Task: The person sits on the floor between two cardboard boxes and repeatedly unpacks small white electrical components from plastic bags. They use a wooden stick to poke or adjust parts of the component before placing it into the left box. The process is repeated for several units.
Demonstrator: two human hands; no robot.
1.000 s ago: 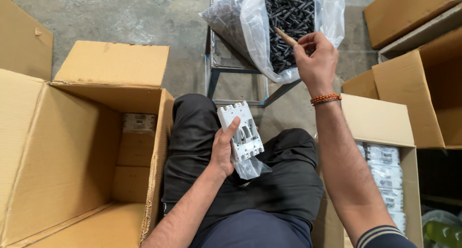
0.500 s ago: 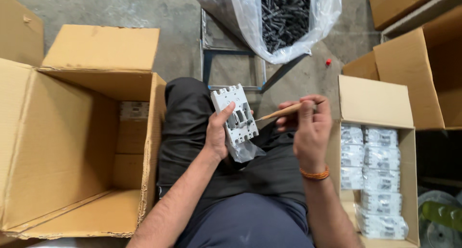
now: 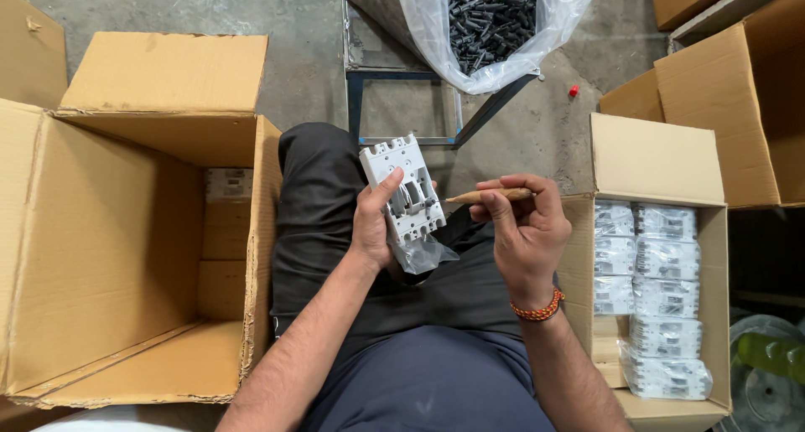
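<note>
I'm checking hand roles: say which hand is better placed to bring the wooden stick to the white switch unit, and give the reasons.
Right. The right hand already pinches the wooden stick, its tip pointing at the white switch unit. The left hand is taken up gripping that unit above the lap.

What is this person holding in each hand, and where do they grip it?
The left hand grips the white breaker-like device by its left side. The right hand pinches a thin wooden stick near its back end.
</note>
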